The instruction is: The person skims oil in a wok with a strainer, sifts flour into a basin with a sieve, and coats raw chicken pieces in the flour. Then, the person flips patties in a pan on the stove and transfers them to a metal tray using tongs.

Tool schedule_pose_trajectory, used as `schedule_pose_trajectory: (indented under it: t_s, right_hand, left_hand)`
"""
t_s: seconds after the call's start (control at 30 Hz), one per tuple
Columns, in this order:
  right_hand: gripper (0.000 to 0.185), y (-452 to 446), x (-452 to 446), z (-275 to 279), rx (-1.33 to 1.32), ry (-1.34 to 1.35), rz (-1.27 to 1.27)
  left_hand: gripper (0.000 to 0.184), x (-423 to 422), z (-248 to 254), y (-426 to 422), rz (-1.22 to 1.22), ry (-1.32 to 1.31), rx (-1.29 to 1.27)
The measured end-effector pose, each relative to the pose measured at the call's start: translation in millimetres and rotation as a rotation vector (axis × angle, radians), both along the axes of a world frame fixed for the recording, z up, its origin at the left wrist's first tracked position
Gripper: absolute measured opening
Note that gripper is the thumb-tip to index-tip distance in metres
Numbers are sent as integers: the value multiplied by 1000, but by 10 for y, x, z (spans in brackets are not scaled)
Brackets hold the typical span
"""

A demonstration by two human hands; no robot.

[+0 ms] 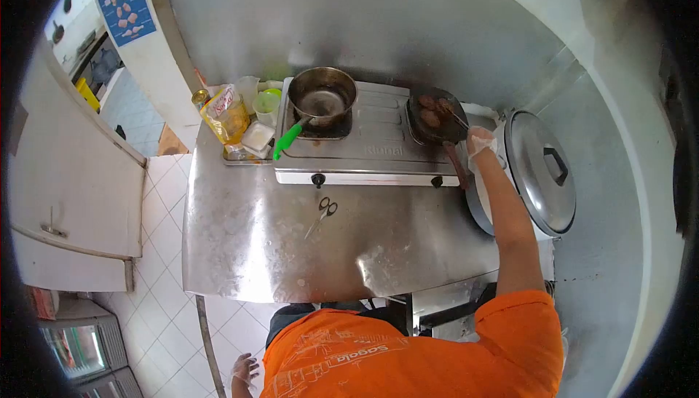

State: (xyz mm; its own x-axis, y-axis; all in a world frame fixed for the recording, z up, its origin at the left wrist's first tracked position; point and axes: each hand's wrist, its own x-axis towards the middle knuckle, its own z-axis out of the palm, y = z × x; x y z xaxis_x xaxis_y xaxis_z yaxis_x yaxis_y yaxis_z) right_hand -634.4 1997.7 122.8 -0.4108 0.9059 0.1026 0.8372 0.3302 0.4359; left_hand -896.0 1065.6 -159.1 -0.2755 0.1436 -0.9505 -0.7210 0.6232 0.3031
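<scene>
Wearing a clear plastic glove, my right hand (480, 140) holds a thin metal utensil (460, 119) that reaches into a dark square pan (442, 131) on the right burner. Several browned patties (429, 117) lie in the pan, whose reddish-brown handle (456, 165) points toward the table's front. My left hand (245, 369), also in a clear glove, hangs low beside my body with its fingers apart, holding nothing. On the left burner stands a metal saucepan (322, 97) with a green handle (288, 140). The stove (378, 152) has two black knobs.
Scissors (322, 215) lie on the metal table (240, 238). A yellow-labelled bag (227, 116), a green-rimmed cup (267, 106) and a white container (258, 138) stand left of the stove. A large pot (480, 205) with a tilted lid (535, 172) is at the right, near the wall.
</scene>
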Motion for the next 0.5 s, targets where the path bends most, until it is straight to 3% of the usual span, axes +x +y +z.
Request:
schedule_pose_trajectory:
  t_s: [0.1, 0.2, 0.27, 0.33, 0.43, 0.5]
  right_hand:
    - [14, 138, 423, 67, 102, 122, 398]
    - [15, -241, 330, 554, 77, 3, 219]
    - [16, -103, 241, 483, 171, -255, 56]
    - [17, 25, 223, 410, 185, -314, 2]
    - [17, 221, 73, 219, 110, -179, 50]
    - [15, 371, -76, -63, 66, -199, -9]
  left_hand:
    - [54, -6, -2, 10, -30, 18, -35]
    - [55, 19, -202, 30, -2, -9, -43]
    - [55, 97, -158, 104, -72, 20, 12]
    - [55, 72, -205, 163, -226, 23, 48]
    - [55, -29, -313, 224, -395, -33, 70]
    - [49, -6, -222, 316, -264, 48, 40]
